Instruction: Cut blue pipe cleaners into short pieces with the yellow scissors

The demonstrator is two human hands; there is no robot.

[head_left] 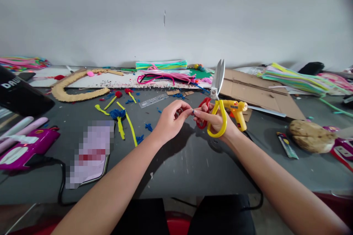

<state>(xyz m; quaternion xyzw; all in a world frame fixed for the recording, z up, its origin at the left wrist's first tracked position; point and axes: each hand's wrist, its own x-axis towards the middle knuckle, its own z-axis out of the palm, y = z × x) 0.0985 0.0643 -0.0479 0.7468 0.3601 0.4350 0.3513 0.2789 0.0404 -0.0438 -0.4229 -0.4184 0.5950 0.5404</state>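
Note:
My right hand (217, 122) holds a pair of scissors (218, 79), one handle loop red and the other yellow, blades pointing up and nearly closed. With thumb and forefinger pressed together, my left hand (171, 117) meets the right fingertips. Between them shows a tiny blue piece (193, 111), mostly hidden by the fingers; it looks like a snippet of pipe cleaner. Left of my hands lies a blue pipe-cleaner flower (118, 114) with yellow stems. Blue snippets (149, 127) are scattered near it.
A yellow glue gun (240, 117) lies just beyond my right hand. Left are a phone (92, 154) and a purple corded device (30, 148). Pipe-cleaner bundles (162, 65), cardboard (256, 93) and a curved tan strip (63, 90) line the back. A clear ruler (153, 101) lies mid-table.

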